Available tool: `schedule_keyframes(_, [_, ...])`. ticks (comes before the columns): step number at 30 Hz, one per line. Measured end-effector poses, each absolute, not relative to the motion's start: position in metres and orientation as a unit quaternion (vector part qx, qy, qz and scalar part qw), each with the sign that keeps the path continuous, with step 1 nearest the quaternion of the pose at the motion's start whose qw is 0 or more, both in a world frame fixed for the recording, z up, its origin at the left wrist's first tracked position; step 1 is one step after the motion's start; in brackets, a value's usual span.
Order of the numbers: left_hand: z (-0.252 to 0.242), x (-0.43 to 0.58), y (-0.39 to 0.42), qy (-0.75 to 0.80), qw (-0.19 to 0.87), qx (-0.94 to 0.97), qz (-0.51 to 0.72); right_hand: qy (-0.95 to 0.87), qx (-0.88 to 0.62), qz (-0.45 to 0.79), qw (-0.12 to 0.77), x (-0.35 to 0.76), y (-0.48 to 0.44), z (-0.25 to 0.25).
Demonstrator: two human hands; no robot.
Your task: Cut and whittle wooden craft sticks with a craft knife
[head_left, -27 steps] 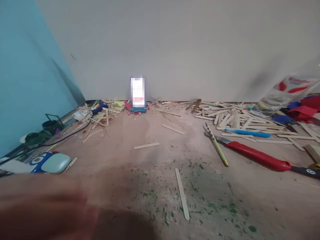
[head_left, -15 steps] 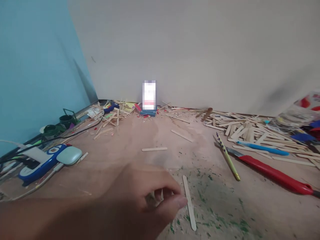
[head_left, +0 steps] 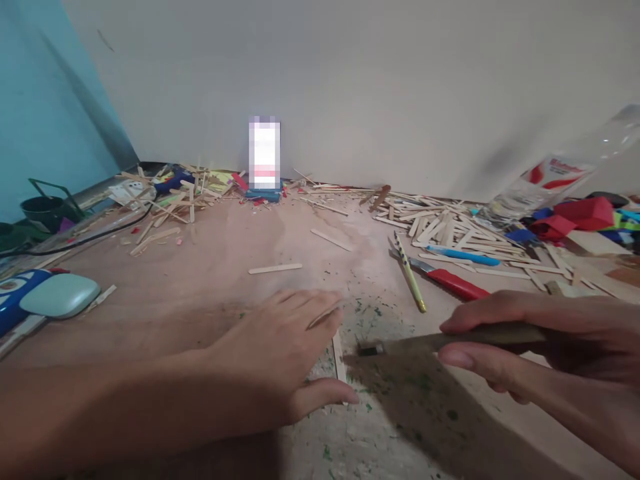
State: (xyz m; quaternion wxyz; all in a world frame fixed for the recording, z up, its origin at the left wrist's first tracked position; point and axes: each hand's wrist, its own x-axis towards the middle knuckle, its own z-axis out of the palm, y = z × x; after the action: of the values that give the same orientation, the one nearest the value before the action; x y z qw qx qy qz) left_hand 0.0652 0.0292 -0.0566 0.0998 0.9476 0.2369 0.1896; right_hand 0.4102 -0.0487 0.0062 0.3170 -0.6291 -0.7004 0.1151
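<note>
A craft stick (head_left: 339,360) lies on the tabletop, its far end hidden under my left hand (head_left: 287,340). My left fingers close over that end while the thumb touches near its lower end, holding it against the table. At the right, my right hand (head_left: 540,353) grips a slim tool (head_left: 425,345) between thumb and fingers. The tool has a brown handle and a short dark tip, which points left and hovers close to the stick. Its exact kind I cannot make out.
Another craft stick (head_left: 275,269) lies farther back. A yellow pencil (head_left: 411,277), a red-handled knife (head_left: 457,283) and a blue pen (head_left: 463,255) lie right, before a pile of sticks (head_left: 445,223). A plastic bottle (head_left: 545,180) leans behind. A phone (head_left: 265,153) stands against the wall.
My left hand has flattened over the craft stick. My right hand has come into view holding the slim tool. The view has shifted right and down.
</note>
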Motion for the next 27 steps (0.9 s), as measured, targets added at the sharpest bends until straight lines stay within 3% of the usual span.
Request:
schedule_keyframes(3, [-0.054, 0.068, 0.032, 0.239, 0.112, 0.949, 0.172, -0.659, -0.615, 0.281, 0.33, 0.399, -0.043, 0.008])
schedule_keyframes(7, [-0.059, 0.068, 0.031, 0.244, 0.129, 0.946, 0.169, -0.637, -0.611, 0.358, 0.304, 0.386, -0.043, 0.013])
schedule_keyframes(15, [-0.075, 0.065, 0.025, 0.248, 0.146, 0.939, 0.191, -0.732, -0.596, 0.189, 0.27, 0.389, -0.043, 0.011])
schedule_keyframes(21, [-0.08, 0.065, 0.028, 0.238, 0.169, 0.937, 0.193, -0.735, -0.598, 0.25, 0.198, 0.388, -0.044, 0.007])
schedule_keyframes(27, [-0.077, 0.066, 0.027, 0.247, 0.178, 0.937, 0.169, -0.71, -0.63, 0.246, 0.194, 0.381, -0.049, 0.014])
